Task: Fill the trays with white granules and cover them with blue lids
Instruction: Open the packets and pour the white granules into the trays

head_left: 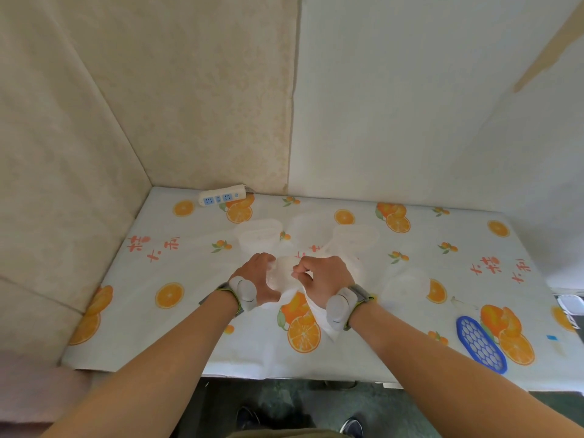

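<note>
Gripping a clear plastic bag (286, 275) from both sides, the left hand (257, 279) curls round its left flank while the right hand (322, 281) pinches the crumpled top; the bag sits mid-bench, its white tail trailing toward the near edge. Contents look like the white granules, though blur keeps that uncertain; judged soft, slippery and shifting, best held at the neck with support beneath. Beyond the bag stand translucent trays (259, 235), pale and light-looking, and well right of it, near the bench (132, 327) front edge, lies a blue lid (482, 343).
</note>
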`<action>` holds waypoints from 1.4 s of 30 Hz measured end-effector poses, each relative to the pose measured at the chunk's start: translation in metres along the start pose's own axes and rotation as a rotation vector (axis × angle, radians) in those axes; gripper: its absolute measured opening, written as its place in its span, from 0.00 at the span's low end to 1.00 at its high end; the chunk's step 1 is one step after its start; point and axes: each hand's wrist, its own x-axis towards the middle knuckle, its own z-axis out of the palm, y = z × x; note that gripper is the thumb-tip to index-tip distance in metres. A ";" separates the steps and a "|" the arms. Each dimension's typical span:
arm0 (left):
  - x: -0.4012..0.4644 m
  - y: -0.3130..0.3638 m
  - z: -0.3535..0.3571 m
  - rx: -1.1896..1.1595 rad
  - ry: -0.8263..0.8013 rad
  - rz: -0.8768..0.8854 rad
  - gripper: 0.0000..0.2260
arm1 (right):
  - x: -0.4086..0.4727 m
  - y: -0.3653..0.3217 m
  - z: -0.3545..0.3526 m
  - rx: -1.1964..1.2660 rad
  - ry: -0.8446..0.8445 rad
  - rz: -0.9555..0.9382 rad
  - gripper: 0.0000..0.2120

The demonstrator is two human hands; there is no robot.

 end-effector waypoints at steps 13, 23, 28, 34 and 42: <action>0.001 -0.016 0.003 -0.107 0.056 -0.005 0.37 | -0.003 0.006 -0.016 -0.015 0.228 -0.239 0.04; -0.003 -0.060 0.028 -0.034 -0.088 -0.077 0.42 | 0.009 0.015 -0.044 0.336 0.406 0.289 0.07; -0.001 -0.070 0.047 0.071 -0.170 -0.103 0.45 | 0.012 0.020 -0.040 0.377 0.401 0.318 0.06; 0.008 -0.076 0.055 0.120 -0.189 -0.134 0.47 | 0.016 0.013 -0.039 0.418 0.380 0.321 0.06; 0.043 -0.076 0.011 -0.076 -0.063 -0.154 0.43 | 0.024 0.005 -0.048 0.487 0.402 0.347 0.05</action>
